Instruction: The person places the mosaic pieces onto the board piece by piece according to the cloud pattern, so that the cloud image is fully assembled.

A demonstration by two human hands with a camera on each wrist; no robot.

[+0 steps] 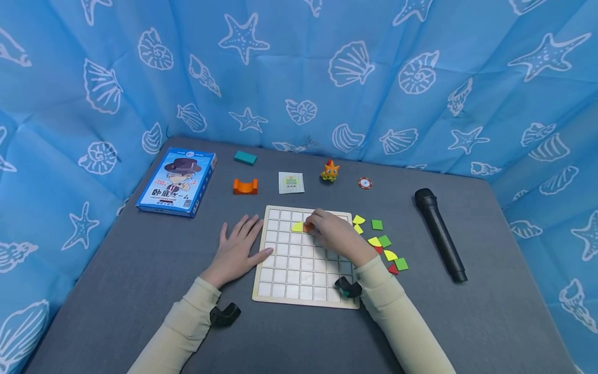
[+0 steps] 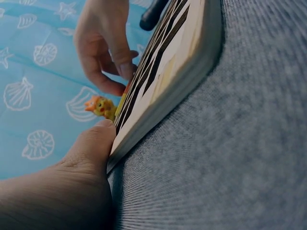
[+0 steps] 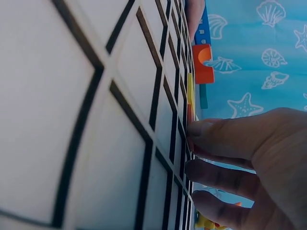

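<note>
A wooden grid board [image 1: 306, 278] with white square cells lies on the table. A yellow square piece [image 1: 297, 227] sits in one of its upper cells. Beside that piece, my right hand [image 1: 334, 234] pinches a small red piece [image 1: 308, 228] down at the board, its fingertips partly covering it. In the right wrist view the thumb [image 3: 206, 132] is against the red piece [image 3: 189, 114]. My left hand [image 1: 238, 252] lies with fingers spread on the table left of the board, its thumb [image 2: 93, 139] touching the board's edge.
Right of the board lie loose green squares [image 1: 377, 224], yellow curved pieces [image 1: 390, 255] and red triangles [image 1: 393, 269]. Farther right is a black microphone [image 1: 441, 236]. Behind stand a blue game box [image 1: 175, 182], orange block [image 1: 245, 187], teal block [image 1: 245, 158], pattern card [image 1: 291, 183], toy figure [image 1: 329, 171] and chip [image 1: 365, 183].
</note>
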